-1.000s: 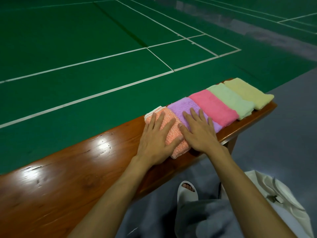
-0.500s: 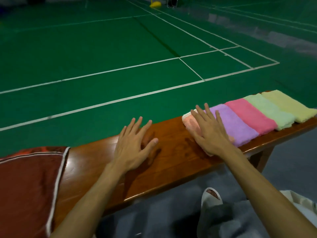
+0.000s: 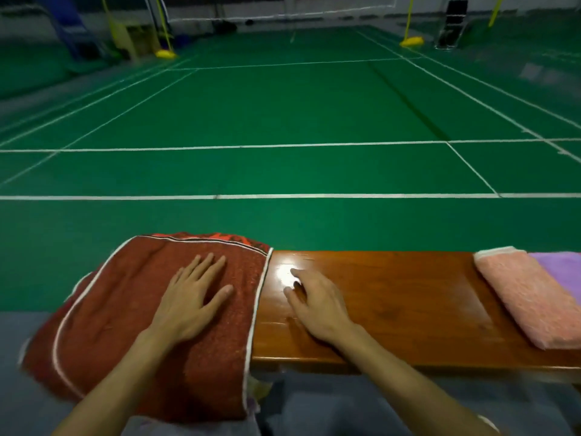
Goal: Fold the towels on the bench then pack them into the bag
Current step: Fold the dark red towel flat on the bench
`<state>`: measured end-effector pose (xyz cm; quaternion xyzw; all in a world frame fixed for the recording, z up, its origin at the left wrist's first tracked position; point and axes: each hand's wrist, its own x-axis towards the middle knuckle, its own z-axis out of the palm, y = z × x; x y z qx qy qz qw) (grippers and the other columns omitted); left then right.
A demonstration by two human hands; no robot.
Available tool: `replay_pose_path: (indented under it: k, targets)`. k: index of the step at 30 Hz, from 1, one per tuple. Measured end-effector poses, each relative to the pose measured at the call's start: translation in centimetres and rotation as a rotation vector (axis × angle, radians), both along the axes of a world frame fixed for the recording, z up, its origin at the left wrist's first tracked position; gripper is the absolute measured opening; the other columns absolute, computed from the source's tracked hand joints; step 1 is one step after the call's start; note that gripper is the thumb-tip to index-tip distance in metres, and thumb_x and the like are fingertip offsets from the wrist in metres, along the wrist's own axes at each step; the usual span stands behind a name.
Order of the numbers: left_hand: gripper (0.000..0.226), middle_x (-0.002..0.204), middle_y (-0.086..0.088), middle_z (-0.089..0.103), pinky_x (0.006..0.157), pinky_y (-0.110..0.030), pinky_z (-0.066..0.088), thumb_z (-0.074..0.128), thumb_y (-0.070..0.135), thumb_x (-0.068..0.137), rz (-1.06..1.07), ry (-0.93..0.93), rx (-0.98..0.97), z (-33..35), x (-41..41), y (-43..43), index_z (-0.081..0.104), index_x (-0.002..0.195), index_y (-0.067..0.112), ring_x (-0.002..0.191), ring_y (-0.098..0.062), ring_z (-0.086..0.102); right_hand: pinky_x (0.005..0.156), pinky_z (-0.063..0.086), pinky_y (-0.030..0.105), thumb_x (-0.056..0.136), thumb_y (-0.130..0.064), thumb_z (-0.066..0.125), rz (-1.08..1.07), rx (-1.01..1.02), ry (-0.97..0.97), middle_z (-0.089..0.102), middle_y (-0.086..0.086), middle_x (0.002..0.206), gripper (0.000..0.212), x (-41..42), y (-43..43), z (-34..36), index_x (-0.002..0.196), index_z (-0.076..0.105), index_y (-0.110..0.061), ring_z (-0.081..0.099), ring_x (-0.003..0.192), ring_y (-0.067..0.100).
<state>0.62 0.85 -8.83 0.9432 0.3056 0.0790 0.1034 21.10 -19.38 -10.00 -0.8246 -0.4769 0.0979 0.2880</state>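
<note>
Indoor sports hall, by every sign a badminton court. Green matte flooring (image 3: 283, 105) ruled with white boundary lines (image 3: 283, 196) into service boxes and tramlines. Far end strung with a net (image 3: 283, 14) between thin yellow posts (image 3: 409, 20) on yellow weighted bases (image 3: 412, 42). More green courts to either side.

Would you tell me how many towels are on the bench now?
3. A red towel under the left hand, on the left; a folded peach towel at the right; a purple towel beside it, cut by the frame. More may be hidden.
</note>
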Motion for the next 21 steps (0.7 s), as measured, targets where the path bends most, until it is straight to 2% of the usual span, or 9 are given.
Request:
replay_pose_path:
  k: [3, 6, 8, 11, 15, 19, 21]
  targets:
    - [0.081, 0.169, 0.007, 0.022, 0.127, -0.045, 0.015, 0.016, 0.078, 0.091, 0.084, -0.008, -0.02, -0.6, -3.6, 1.8, 0.027, 0.161, 0.038, 0.158, -0.015, 0.012, 0.094, 0.05, 0.041, 0.094, -0.051, 0.054, -0.034, 0.04, 0.078, 0.067, 0.001, 0.114, 0.039, -4.3, 4.6, -0.2, 0.117, 0.066, -0.021, 0.059, 0.109, 0.022]
    - [0.082, 0.167, 0.002, 0.031, 0.126, -0.048, 0.021, 0.015, 0.076, 0.094, 0.168, -0.025, 0.023, -1.3, -6.6, 3.7, 0.036, 0.159, 0.031, 0.157, -0.02, 0.02, 0.094, 0.048, 0.037, 0.09, -0.05, 0.068, -0.148, 0.064, 0.213, 0.064, -0.002, 0.112, 0.042, -6.7, 6.9, -0.5, 0.119, 0.065, -0.02, 0.058, 0.107, 0.017]
    - [0.08, 0.162, -0.003, 0.041, 0.124, -0.047, 0.026, 0.021, 0.072, 0.096, 0.221, -0.04, 0.094, -1.6, -8.3, 4.8, 0.047, 0.154, 0.023, 0.153, -0.024, 0.03, 0.091, 0.052, 0.037, 0.083, -0.052, 0.075, -0.26, 0.081, 0.288, 0.066, -0.003, 0.108, 0.047, -7.3, 7.7, -1.1, 0.117, 0.064, -0.021, 0.062, 0.104, 0.018]
    - [0.071, 0.152, -0.011, 0.053, 0.118, -0.049, 0.032, 0.036, 0.063, 0.094, 0.325, -0.086, 0.197, -1.7, -9.5, 5.9, 0.06, 0.141, 0.014, 0.145, -0.033, 0.042, 0.081, 0.053, 0.034, 0.078, -0.054, 0.077, -0.343, 0.057, 0.334, 0.068, -0.006, 0.096, 0.043, -7.0, 8.1, -1.4, 0.103, 0.066, -0.021, 0.066, 0.094, 0.017]
    - [0.057, 0.13, -0.025, 0.059, 0.099, -0.057, 0.044, 0.058, 0.048, 0.093, 0.604, -0.167, 0.217, -1.1, -9.8, 6.5, 0.06, 0.128, 0.004, 0.119, -0.046, 0.052, 0.063, 0.047, 0.028, 0.079, -0.048, 0.082, -0.318, -0.014, 0.469, 0.07, -0.008, 0.075, 0.033, -5.8, 7.8, -1.1, 0.077, 0.071, -0.017, 0.067, 0.074, 0.011]
    - [0.043, 0.096, -0.029, 0.062, 0.078, -0.055, 0.052, 0.075, 0.038, 0.089, 0.847, -0.195, 0.138, 0.1, -9.6, 6.7, 0.067, 0.102, -0.002, 0.092, -0.049, 0.058, 0.068, 0.061, 0.039, 0.063, -0.053, 0.083, -0.325, 0.008, 0.582, 0.072, -0.005, 0.07, 0.038, -5.2, 7.5, -2.5, 0.07, 0.071, -0.018, 0.071, 0.067, 0.017]
    - [0.039, 0.09, -0.027, 0.062, 0.072, -0.052, 0.053, 0.078, 0.037, 0.086, 0.894, -0.219, 0.122, 0.6, -9.3, 6.6, 0.069, 0.094, 0.0, 0.086, -0.049, 0.061, 0.067, 0.062, 0.04, 0.067, -0.047, 0.085, -0.325, 0.06, 0.573, 0.072, -0.006, 0.069, 0.032, -5.5, 6.9, -2.5, 0.069, 0.069, -0.02, 0.071, 0.066, 0.016]
